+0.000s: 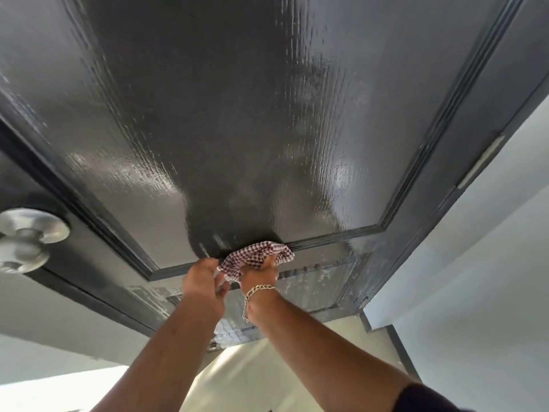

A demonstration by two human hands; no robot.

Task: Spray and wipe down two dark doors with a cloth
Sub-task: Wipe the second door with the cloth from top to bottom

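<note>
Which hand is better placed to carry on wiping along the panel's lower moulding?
Right. The right hand already has the bunched checked cloth in its grip, pressed against the dark panelled door; the left hand only touches the moulding.

We see a dark door [237, 114] filling most of the view, its glossy raised panel streaked with wet, vertical marks and bordered by a moulded frame. Against the panel's lower edge a checked cloth [258, 257] lies bunched on the moulding, touching the surface. At the left edge a round metal knob [26, 236] is fixed to the door (its face blurred by the wide lens). On the right side a pale hinge plate [481, 162] sits along the door's edge. Below the panel, the bottom rail shows whitish, patchy smears.
</note>
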